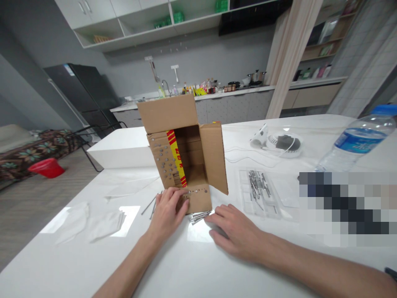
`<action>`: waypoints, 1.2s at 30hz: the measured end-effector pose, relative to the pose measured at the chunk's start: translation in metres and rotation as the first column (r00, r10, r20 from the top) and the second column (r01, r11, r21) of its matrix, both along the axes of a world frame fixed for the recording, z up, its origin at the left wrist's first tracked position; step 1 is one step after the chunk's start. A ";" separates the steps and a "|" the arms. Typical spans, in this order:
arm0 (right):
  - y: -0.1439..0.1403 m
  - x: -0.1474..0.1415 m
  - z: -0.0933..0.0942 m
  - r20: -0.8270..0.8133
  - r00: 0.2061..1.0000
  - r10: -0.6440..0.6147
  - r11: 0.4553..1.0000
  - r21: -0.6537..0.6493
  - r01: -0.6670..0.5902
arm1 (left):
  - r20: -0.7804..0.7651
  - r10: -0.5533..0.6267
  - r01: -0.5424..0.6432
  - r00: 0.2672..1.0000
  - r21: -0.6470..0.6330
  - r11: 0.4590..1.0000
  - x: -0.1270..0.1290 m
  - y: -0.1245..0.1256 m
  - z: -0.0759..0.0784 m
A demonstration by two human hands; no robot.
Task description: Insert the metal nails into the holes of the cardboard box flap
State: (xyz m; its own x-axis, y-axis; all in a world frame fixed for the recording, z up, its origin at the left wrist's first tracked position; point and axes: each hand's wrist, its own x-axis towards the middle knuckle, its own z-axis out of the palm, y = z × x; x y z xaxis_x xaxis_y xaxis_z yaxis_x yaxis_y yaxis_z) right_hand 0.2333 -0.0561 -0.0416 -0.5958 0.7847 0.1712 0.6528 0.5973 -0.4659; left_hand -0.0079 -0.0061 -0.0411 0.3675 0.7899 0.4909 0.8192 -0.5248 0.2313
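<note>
An open cardboard box (pixel 195 176) stands on the white table, its opening toward me. Rows of nail heads (pixel 166 161) show on its left flap, and holes with a few heads dot the lower flap (pixel 200 200). My left hand (pixel 167 207) grips the left edge of that lower flap, thumb in front; some fingertips are hidden. Long nails (pixel 150 207) stick out to the left of this hand. Beside a small pile of loose nails (pixel 199 216), my right hand (pixel 234 229) rests with its fingers apart, the index fingertip at the pile's right end.
Right of the box lies a clear plastic case (pixel 259 192) with many nails. Behind it are a white device with a cable (pixel 285 145) and a water bottle (pixel 356 140). White tissues (pixel 105 225) lie on the left. A blurred patch covers the right side.
</note>
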 end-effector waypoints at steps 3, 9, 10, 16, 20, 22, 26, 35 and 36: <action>-0.001 0.001 0.000 -0.005 1.000 0.004 1.000 0.003 -0.004 | -0.003 -0.002 0.002 1.000 -0.008 1.000 0.000 0.001 0.000; 0.000 0.000 -0.001 0.005 1.000 -0.005 1.000 0.005 0.005 | 0.020 -0.002 0.003 1.000 -0.018 1.000 -0.001 0.000 0.001; 0.001 0.000 -0.001 0.005 1.000 -0.005 1.000 0.001 0.005 | 0.024 -0.003 0.004 1.000 -0.017 1.000 -0.001 0.000 0.001; 0.000 0.001 0.002 -0.005 1.000 -0.001 1.000 -0.012 0.001 | -0.002 -0.007 0.007 1.000 -0.031 1.000 0.000 0.000 0.000; 0.000 0.000 0.001 -0.004 1.000 0.004 1.000 -0.013 -0.004 | -0.019 -0.012 0.011 1.000 -0.047 0.999 0.000 0.000 0.001; 0.001 0.000 0.000 -0.003 1.000 0.006 1.000 -0.012 -0.006 | -0.015 -0.011 0.011 1.000 -0.050 0.999 0.000 0.000 0.001; 0.000 0.001 -0.002 -0.006 1.000 0.006 1.000 -0.014 -0.006 | 0.002 -0.014 0.014 1.000 -0.051 0.999 0.000 0.000 0.001; 0.000 0.001 0.000 -0.004 1.000 0.007 1.000 0.000 -0.007 | 0.027 -0.020 0.021 0.999 -0.047 0.999 0.000 0.000 0.001; 0.000 0.001 0.000 -0.003 1.000 0.006 1.000 -0.001 -0.006 | 0.029 -0.021 0.023 0.999 -0.050 0.998 0.000 0.000 0.001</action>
State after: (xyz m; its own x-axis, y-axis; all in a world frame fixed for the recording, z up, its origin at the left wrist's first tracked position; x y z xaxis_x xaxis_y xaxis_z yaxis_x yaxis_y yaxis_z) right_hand 0.2339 -0.0561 -0.0416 -0.6001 0.7811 0.1726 0.6476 0.6010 -0.4684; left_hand -0.0079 -0.0062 -0.0405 0.3718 0.8056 0.4612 0.8003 -0.5299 0.2805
